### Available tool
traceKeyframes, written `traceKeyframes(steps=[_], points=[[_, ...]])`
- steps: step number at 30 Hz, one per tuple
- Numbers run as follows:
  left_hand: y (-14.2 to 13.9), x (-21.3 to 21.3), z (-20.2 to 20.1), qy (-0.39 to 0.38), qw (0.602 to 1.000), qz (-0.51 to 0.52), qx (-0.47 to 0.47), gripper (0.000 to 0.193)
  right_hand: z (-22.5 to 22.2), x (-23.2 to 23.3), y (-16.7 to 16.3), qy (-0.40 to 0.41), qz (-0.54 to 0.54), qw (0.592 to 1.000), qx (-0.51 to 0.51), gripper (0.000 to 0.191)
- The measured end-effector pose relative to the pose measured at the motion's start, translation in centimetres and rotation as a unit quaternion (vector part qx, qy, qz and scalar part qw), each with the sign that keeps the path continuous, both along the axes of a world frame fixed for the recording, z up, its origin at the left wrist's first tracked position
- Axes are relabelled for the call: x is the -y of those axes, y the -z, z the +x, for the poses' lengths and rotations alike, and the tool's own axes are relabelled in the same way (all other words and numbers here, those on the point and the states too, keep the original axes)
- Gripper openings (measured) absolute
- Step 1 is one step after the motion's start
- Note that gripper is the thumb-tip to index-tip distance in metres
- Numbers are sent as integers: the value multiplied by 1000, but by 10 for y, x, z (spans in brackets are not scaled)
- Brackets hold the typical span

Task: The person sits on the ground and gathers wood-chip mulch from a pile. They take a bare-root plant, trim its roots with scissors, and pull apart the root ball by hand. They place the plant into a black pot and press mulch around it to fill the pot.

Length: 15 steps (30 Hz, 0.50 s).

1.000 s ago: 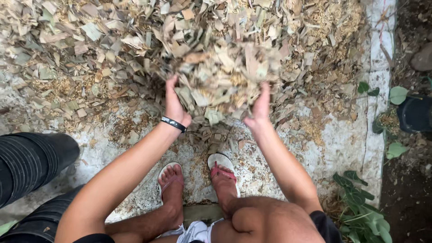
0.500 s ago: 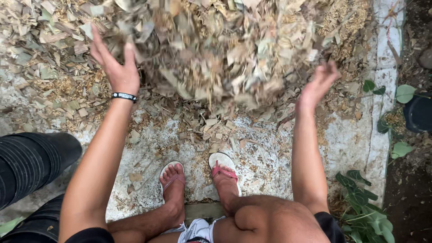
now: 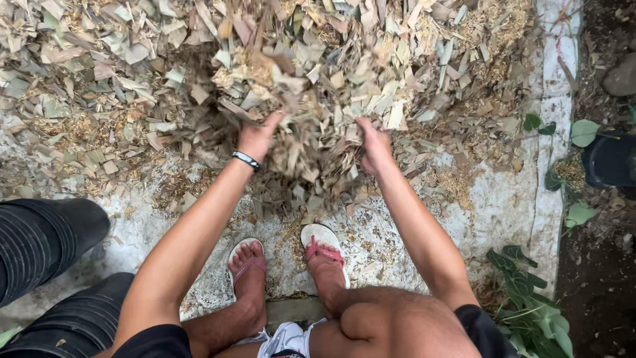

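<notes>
A wide heap of chopped dry leaf pieces (image 3: 318,59) covers a white sheet (image 3: 503,205) on the ground. My left hand (image 3: 257,138), with a black wristband, and my right hand (image 3: 373,144) dig into the heap's near edge. They face each other and press a blurred clump of leaf pieces (image 3: 308,156) between them. My feet in pink sandals (image 3: 318,255) stand on the sheet just below the hands.
Black ribbed containers (image 3: 46,238) lie at the lower left. Bare soil with green plants (image 3: 530,311) runs along the sheet's right edge, with a dark pot (image 3: 609,159) and a stone (image 3: 621,78) beyond.
Half a second ago my hands were spread wide and raised with leaf pieces flying up. Now they have come back together low in the heap around a new clump.
</notes>
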<state>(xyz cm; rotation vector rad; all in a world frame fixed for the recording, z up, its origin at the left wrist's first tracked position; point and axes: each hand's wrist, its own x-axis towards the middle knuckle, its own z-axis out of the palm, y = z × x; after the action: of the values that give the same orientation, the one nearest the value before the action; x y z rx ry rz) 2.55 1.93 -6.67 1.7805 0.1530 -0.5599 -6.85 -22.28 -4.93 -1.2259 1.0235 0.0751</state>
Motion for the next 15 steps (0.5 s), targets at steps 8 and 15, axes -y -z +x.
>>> traceKeyframes(steps=[8,15], points=[[-7,-21,10,143,962,-171,-156,81,-17,43,-34,-137,-264,927,229,102],[-12,-100,45,-81,958,228,155,120,-62,98,-24,27,-271,962,35,99]])
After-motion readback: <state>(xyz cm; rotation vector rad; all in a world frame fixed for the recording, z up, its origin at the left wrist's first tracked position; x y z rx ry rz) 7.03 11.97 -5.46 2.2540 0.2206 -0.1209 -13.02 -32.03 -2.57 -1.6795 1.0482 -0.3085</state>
